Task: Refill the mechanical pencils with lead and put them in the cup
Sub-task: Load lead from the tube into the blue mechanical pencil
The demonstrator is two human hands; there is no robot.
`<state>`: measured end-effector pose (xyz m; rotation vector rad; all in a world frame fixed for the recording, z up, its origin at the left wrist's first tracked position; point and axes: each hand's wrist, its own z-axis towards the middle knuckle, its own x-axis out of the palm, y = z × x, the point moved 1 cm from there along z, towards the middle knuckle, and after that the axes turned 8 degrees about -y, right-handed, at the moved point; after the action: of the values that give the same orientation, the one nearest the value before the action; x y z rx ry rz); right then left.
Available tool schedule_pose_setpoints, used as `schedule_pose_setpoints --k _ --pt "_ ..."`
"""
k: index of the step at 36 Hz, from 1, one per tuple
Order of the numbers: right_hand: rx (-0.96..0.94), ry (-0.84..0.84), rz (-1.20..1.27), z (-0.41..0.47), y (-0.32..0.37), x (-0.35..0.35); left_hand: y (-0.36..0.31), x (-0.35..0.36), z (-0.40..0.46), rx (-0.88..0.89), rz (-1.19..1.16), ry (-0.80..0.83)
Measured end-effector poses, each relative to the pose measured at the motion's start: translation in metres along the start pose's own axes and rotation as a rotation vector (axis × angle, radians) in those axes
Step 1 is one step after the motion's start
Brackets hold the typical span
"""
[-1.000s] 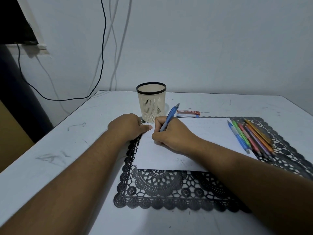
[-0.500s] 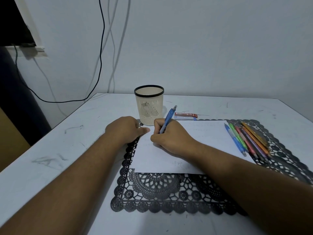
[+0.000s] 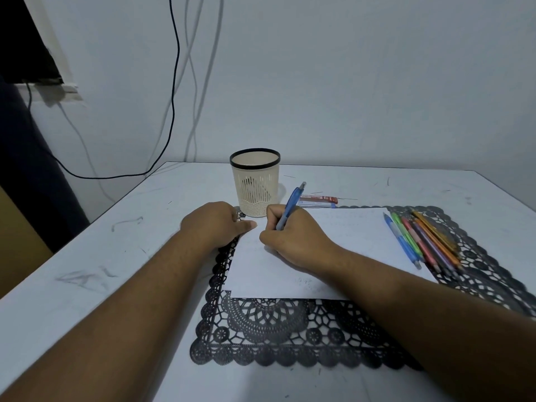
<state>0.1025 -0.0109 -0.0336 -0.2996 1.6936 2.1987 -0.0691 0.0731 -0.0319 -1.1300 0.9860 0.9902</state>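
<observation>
Since a second ago little has shifted: both hands stay at the far left part of the sheet, and the blue pencil in the right hand has tilted only slightly while the view has tipped a little upward, showing more wall.

The blue mechanical pencil (image 3: 291, 203) has a blue barrel, a paler grip section near the fingers and a light cap with a clip at its raised end; it leans up and to the right, its tip hidden behind the fingers over the white paper (image 3: 319, 256). The right hand (image 3: 293, 242) grips it in a writing hold, fingers curled round the lower barrel, the heel of the hand resting on the paper. The left hand (image 3: 214, 224) lies knuckles-up at the paper's left edge, fingers loosely curled and the thumb stretched out flat toward the sheet; it holds nothing, and whether the fingertips press the lace mat (image 3: 290, 338) or the table (image 3: 72, 256) cannot be told.

The cream mesh cup (image 3: 255, 184) with a black rim stands upright just beyond the hands, at the mat's far left corner. Behind the right hand lies a red lead case (image 3: 319, 199) on the table. On the right side of the mat, partly on the paper's edge, a row of coloured mechanical pencils (image 3: 423, 242) lies side by side: blue, green, pink, purple and orange.
</observation>
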Motion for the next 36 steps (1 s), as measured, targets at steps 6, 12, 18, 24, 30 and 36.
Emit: schedule_pose_setpoints --k 6,12,18,24,30,36 --pt "0.019 0.093 0.121 -0.003 0.002 0.003 -0.002 -0.003 -0.002 -0.007 0.01 0.01" --pt "0.056 0.244 0.231 -0.002 0.006 0.014 -0.005 -0.01 -0.005 -0.004 0.044 0.019" --pt "0.085 0.221 0.261 -0.001 0.002 0.014 -0.006 -0.009 -0.007 0.0 0.034 0.004" --pt "0.051 0.228 0.169 -0.003 0.003 0.015 -0.007 -0.009 -0.008 -0.005 0.029 0.012" --pt "0.042 0.22 0.146 -0.003 0.004 0.012 -0.007 -0.009 -0.009 -0.009 0.019 0.004" --pt "0.049 0.223 0.153 -0.002 0.003 0.014 -0.006 -0.008 -0.007 -0.008 0.015 0.01"
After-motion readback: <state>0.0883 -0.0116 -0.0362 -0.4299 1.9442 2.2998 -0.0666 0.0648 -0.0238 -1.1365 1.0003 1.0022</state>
